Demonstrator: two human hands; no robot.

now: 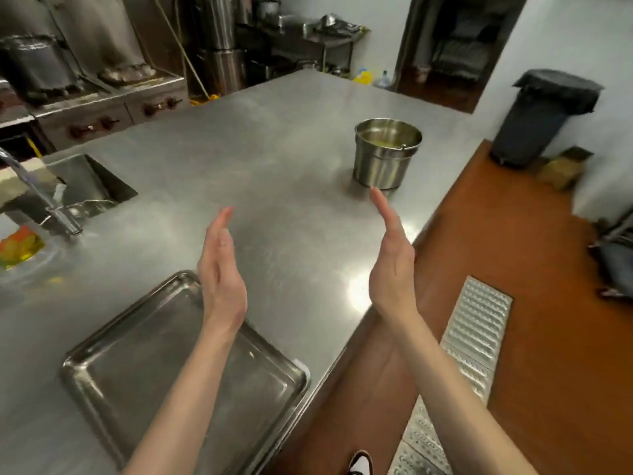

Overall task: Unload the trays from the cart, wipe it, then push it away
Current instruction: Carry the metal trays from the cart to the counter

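A shallow steel tray (137, 365) lies flat at the near edge of the steel counter (274, 159). My left hand (221, 272) hovers over the tray's far corner, fingers straight, palm facing right. My right hand (390, 265) is held up over the counter's right edge, fingers straight, palm facing left. Both hands are empty and apart from each other. No cart is in view.
A steel bucket (387, 154) with yellowish liquid stands on the counter beyond my right hand. A sink (85, 186) with a faucet (37, 193) is at the left. A black bin (544, 118) stands on the brown floor at right, with a metal drain grate (476, 323) beside the counter.
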